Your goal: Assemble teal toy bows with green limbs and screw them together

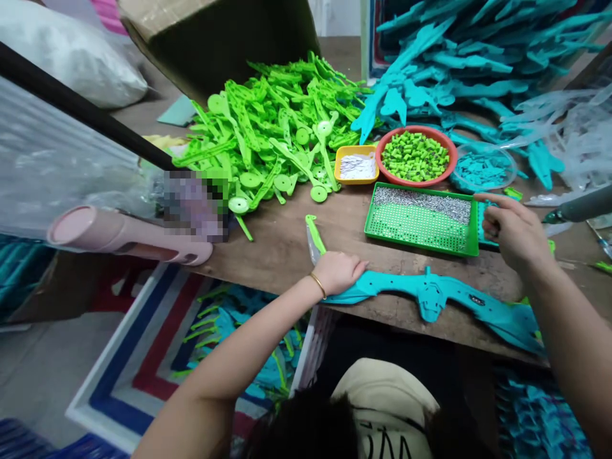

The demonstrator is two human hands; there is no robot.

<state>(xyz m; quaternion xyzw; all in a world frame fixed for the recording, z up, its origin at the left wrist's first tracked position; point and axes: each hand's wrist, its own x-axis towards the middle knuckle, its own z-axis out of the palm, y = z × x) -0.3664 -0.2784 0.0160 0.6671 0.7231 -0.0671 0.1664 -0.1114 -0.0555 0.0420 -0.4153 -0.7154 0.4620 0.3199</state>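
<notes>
My left hand (338, 274) is closed on the left end of a turquoise bow-shaped plastic part (406, 284), which lies along the front edge of the table. A lime-green plastic piece (313, 234) sticks out past that hand. My right hand (519, 231) is raised at the right end of a green perforated tray (417, 241) with small metal screws (423, 203) heaped along its far side. Its index finger reaches toward the tray's corner while the other fingers are curled. What they hold, if anything, is hidden. Behind the hand, a turquoise tray (482, 217) shows partly.
Lime-green parts (282, 134) are piled at the back, turquoise parts (454, 70) at the back right. A yellow dish (340, 167), a red bowl (381, 162) and a clear tub (511, 175) stand behind the tray. A powered screwdriver (583, 207) is at right, a pink cylinder (124, 236) at left.
</notes>
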